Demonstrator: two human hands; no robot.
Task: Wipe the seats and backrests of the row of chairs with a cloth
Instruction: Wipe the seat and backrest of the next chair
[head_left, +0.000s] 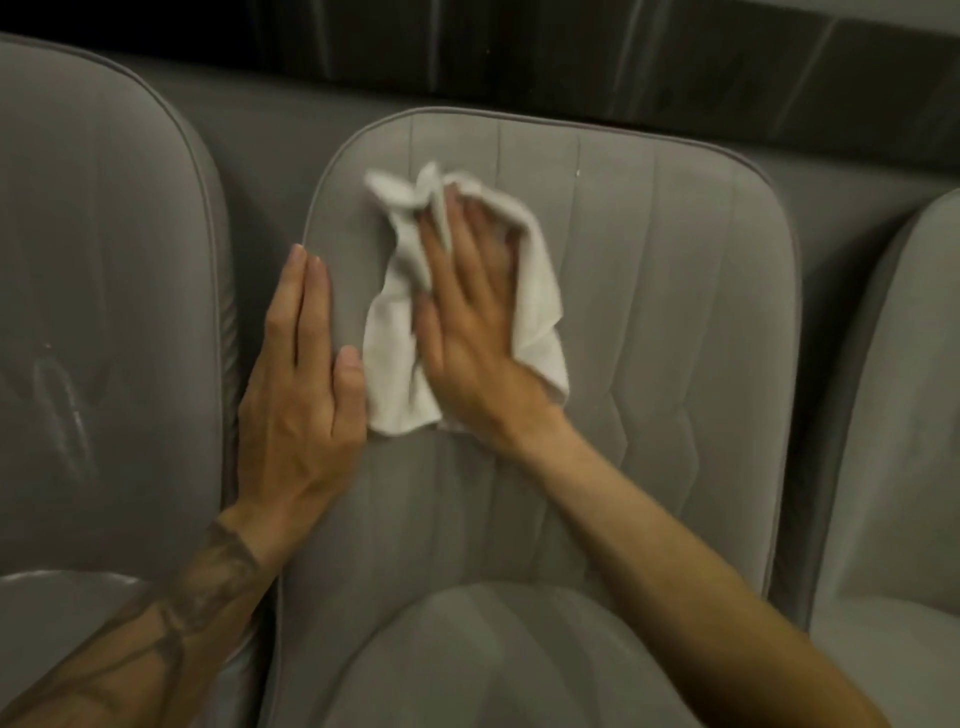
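A grey upholstered chair fills the middle of the view, its stitched backrest (649, 312) upright above its seat (493, 660). A crumpled white cloth (540, 312) lies against the upper left of that backrest. My right hand (472, 322) presses flat on the cloth, fingers spread and pointing up, blurred by motion. My left hand (298, 384) rests flat on the backrest's left edge, just left of the cloth, fingers together and holding nothing.
A matching grey chair (104, 312) stands close on the left and another (904, 415) on the right, with narrow gaps between them. A grey padded band (291, 130) and a dark wall (571, 47) run behind the row.
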